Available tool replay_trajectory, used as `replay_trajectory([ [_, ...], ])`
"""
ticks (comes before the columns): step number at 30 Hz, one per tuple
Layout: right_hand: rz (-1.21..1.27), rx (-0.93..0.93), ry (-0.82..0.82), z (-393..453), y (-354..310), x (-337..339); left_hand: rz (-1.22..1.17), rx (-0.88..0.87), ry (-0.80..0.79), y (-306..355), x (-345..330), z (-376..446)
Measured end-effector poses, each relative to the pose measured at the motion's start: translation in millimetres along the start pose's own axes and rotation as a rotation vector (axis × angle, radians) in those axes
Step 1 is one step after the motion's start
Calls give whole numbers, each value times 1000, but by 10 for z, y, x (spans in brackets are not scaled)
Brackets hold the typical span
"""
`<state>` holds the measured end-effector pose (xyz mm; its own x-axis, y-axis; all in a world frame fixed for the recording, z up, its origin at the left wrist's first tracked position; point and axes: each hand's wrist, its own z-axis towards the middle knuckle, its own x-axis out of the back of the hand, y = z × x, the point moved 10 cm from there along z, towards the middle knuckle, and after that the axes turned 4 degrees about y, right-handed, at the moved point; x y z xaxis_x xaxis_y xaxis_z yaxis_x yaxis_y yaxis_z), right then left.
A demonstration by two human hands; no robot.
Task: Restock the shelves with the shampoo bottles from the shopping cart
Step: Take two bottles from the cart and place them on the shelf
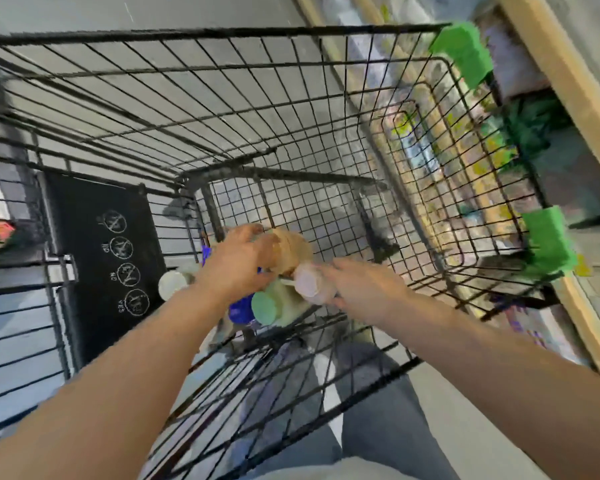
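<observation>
The shampoo bottles lie in a small heap on the wire floor of the shopping cart point(291, 109), at its near end. A tan bottle point(293, 251) lies at the far side of the heap, a pink bottle point(314, 280) just beside it, and a pale green bottle point(274, 306) nearest the camera, its round end facing up and toward the viewer. A blue bottle point(239, 308) shows underneath, and a white bottle point(174, 282) lies to the left.

They look like stiff plastic with smooth sides, so likely light to moderate in weight, a little slippery, and not fragile. The best hold is probably around the middle of the body, across the long axis. The bottles are on their sides; the pink and green ones run roughly from far right to near left, though blur hides which end is the cap.

The left hand point(239, 263) has its grip curled over the tan bottle. The right hand point(364, 289) holds the pink bottle, fingers wrapped round its side.

To the right of the cart stand the shelves point(575, 84) with a wooden frame, their goods blurred. A black sign panel point(101, 237) hangs on the cart's left side.
</observation>
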<state>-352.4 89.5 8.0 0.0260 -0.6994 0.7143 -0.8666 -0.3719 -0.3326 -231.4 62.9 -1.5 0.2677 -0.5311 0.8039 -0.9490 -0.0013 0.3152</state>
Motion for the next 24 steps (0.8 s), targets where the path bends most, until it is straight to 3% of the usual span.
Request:
replay_trajectory([
  [5, -25, 10, -79, 312, -264, -243, 95, -87, -158, -18, -274, 153],
  [11, -63, -49, -88, 489, -202, -300, 223, -140, -177, -22, -371, 286],
  [18, 57, -240, -3, 388, 309, -114, 282, -105, -112, 127, -308, 434],
  [24, 190, -347, -55, 350, 563, -143, 178, -41, -37, 211, -246, 542],
])
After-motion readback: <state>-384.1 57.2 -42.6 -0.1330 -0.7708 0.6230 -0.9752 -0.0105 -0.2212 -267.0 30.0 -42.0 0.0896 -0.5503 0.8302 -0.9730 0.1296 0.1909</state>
